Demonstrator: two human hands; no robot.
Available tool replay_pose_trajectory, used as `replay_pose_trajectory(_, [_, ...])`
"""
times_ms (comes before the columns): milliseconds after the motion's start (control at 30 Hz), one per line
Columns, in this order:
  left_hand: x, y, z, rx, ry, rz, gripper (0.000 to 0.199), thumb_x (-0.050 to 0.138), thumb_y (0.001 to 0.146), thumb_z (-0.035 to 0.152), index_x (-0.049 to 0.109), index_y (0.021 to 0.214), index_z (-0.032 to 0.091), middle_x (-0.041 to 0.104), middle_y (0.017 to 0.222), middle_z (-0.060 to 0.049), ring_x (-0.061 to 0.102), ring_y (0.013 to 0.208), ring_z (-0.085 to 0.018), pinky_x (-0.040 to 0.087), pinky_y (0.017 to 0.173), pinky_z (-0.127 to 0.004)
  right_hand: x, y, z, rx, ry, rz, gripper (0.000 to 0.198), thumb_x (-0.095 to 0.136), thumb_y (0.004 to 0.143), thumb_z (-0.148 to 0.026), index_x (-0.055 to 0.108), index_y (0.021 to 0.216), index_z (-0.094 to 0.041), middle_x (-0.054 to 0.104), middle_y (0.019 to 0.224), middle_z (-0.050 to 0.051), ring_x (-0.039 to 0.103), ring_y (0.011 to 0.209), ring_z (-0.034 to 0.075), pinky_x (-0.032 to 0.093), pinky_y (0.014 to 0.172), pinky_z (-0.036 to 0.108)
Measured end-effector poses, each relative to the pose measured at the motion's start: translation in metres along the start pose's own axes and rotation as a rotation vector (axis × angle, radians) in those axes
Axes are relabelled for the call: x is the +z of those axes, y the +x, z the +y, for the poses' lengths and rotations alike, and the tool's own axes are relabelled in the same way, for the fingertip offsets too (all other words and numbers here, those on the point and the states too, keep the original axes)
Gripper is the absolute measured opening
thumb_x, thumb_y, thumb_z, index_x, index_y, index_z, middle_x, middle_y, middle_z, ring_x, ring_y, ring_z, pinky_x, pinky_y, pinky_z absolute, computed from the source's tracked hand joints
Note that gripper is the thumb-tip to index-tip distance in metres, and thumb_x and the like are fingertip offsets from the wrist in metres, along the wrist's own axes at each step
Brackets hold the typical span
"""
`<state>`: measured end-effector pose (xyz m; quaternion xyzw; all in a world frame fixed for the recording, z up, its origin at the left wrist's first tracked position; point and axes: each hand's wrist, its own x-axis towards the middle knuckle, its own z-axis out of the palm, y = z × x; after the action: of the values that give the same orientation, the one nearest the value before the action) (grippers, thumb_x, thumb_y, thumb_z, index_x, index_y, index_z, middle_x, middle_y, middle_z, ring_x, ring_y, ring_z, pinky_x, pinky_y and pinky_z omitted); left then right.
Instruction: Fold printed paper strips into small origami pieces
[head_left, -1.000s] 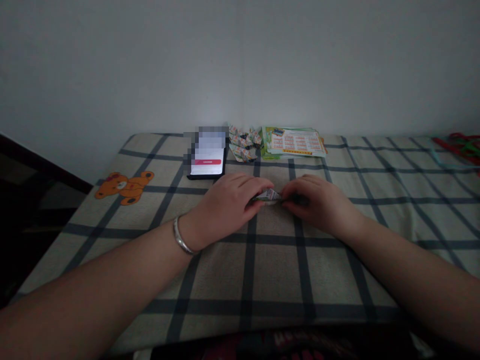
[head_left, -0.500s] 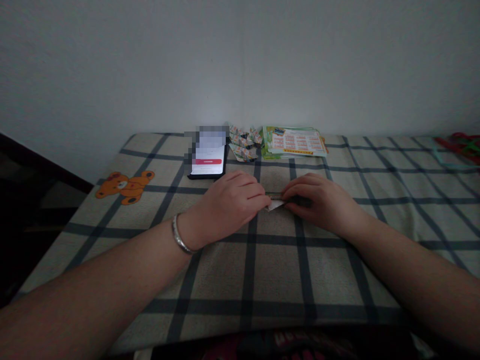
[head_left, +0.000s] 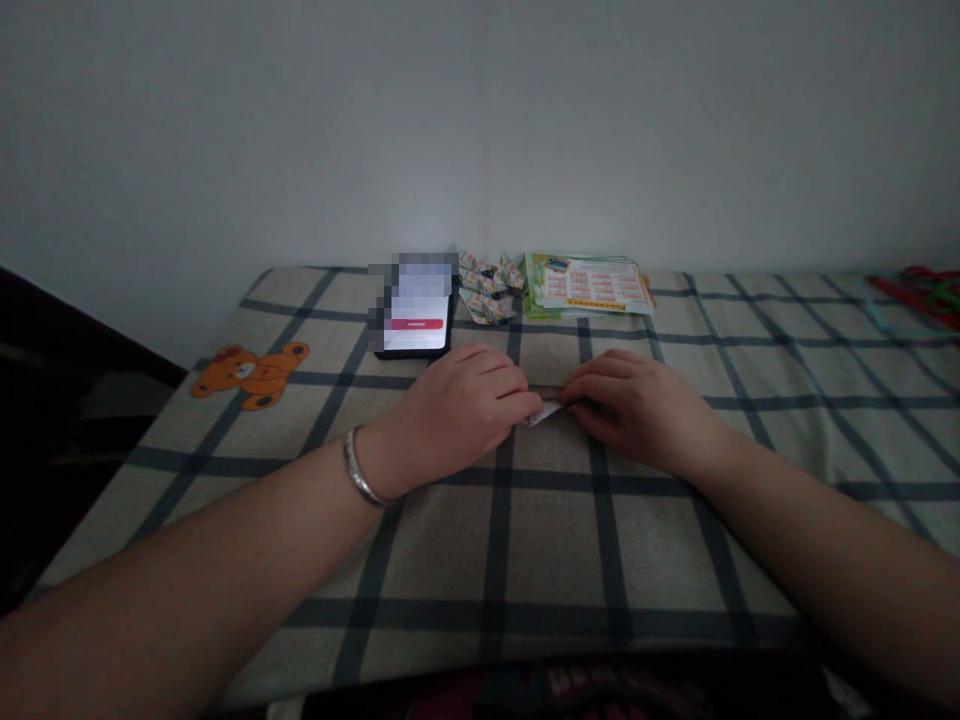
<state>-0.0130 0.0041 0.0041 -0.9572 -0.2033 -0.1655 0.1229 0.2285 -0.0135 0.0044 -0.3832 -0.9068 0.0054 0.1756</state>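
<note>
Between my hands, low over the checked cloth, is a small folded piece of paper (head_left: 546, 410) with a pale face showing. My left hand (head_left: 474, 400), with a silver bangle on its wrist, has its fingers closed on the paper's left end. The thumb and fingers of my right hand (head_left: 636, 402) pinch the other end. Most of the paper is hidden behind my fingers.
A lit phone (head_left: 415, 305) lies beyond my left hand. Beside it are folded printed paper pieces (head_left: 487, 288) and a stack of printed sheets (head_left: 589, 285). A bear cutout (head_left: 251, 374) rests at left, red and green items (head_left: 922, 295) at far right. A wall (head_left: 480, 130) rises behind the checked tablecloth (head_left: 551, 560).
My right hand's fingertips have shifted slightly left along the paper, and the paper's visible pale flap has tilted a little. Everything else on the cloth stays in place.
</note>
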Motion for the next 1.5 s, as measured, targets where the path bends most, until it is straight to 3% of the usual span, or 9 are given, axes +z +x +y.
replay_pose_trajectory(133, [0.0000,0.0010,0.0013,-0.011,0.000,-0.025,0.016,0.062,0.086,0.018,0.067,0.101,0.019,0.065,0.090,-0.003,0.057,0.093,-0.022,0.047,0.086,-0.038,0.0015,0.0008,-0.0028,-0.027,-0.007,0.007,0.015,0.056,0.090,-0.023,0.070,0.091,-0.019,0.070,0.092,0.006,0.061,0.086,0.021,0.047,0.075,0.033])
replay_pose_trajectory(367, [-0.0017,0.0058,0.0067,-0.019,0.077,-0.005,0.016,0.055,0.092,0.021,0.067,0.082,0.019,0.065,0.081,-0.003,0.058,0.088,-0.020,0.047,0.081,-0.036,0.0022,0.0024,-0.0040,-0.016,0.043,-0.011,0.015,0.056,0.090,-0.024,0.070,0.089,-0.019,0.069,0.090,0.006,0.059,0.086,0.021,0.046,0.075,0.033])
replay_pose_trajectory(733, [-0.0017,0.0065,0.0091,-0.026,0.121,0.057,0.014,0.057,0.092,0.022,0.062,0.079,0.020,0.063,0.077,0.000,0.057,0.084,-0.019,0.044,0.079,-0.037,0.0066,0.0072,-0.0066,-0.012,0.097,-0.006,0.012,0.054,0.090,-0.020,0.065,0.087,-0.017,0.067,0.088,0.007,0.059,0.085,0.021,0.046,0.075,0.034])
replay_pose_trajectory(867, [-0.0016,0.0051,0.0091,-0.049,0.088,0.106,0.018,0.054,0.093,0.024,0.062,0.078,0.019,0.065,0.079,-0.001,0.057,0.084,-0.019,0.043,0.078,-0.037,0.0093,0.0054,-0.0044,-0.004,0.201,0.145,0.002,0.059,0.086,-0.017,0.060,0.088,-0.019,0.065,0.091,0.006,0.060,0.086,0.019,0.049,0.074,0.033])
replay_pose_trajectory(1000, [0.0011,0.0035,0.0080,-0.114,0.003,0.197,0.018,0.056,0.092,0.025,0.064,0.077,0.019,0.066,0.084,-0.001,0.057,0.087,-0.019,0.043,0.081,-0.035,0.0098,0.0030,-0.0032,-0.047,0.192,0.306,0.009,0.064,0.083,-0.016,0.057,0.085,-0.022,0.064,0.101,0.006,0.061,0.096,0.020,0.050,0.081,0.035])
replay_pose_trajectory(1267, [0.0010,0.0055,0.0088,-0.209,-0.182,0.245,0.012,0.063,0.088,0.021,0.066,0.077,0.018,0.067,0.082,-0.001,0.058,0.083,-0.017,0.044,0.080,-0.033,0.0050,0.0015,-0.0067,-0.078,0.072,0.394,0.006,0.065,0.086,-0.018,0.063,0.088,-0.024,0.066,0.105,0.007,0.062,0.097,0.022,0.050,0.084,0.039])
replay_pose_trajectory(1500, [0.0014,0.0044,0.0093,-0.175,-0.154,0.293,0.011,0.063,0.088,0.022,0.067,0.078,0.019,0.068,0.084,-0.001,0.058,0.086,-0.017,0.045,0.082,-0.034,0.0034,0.0012,-0.0067,-0.119,0.045,0.392,0.006,0.066,0.085,-0.020,0.064,0.089,-0.024,0.067,0.100,0.005,0.061,0.093,0.021,0.049,0.082,0.039])
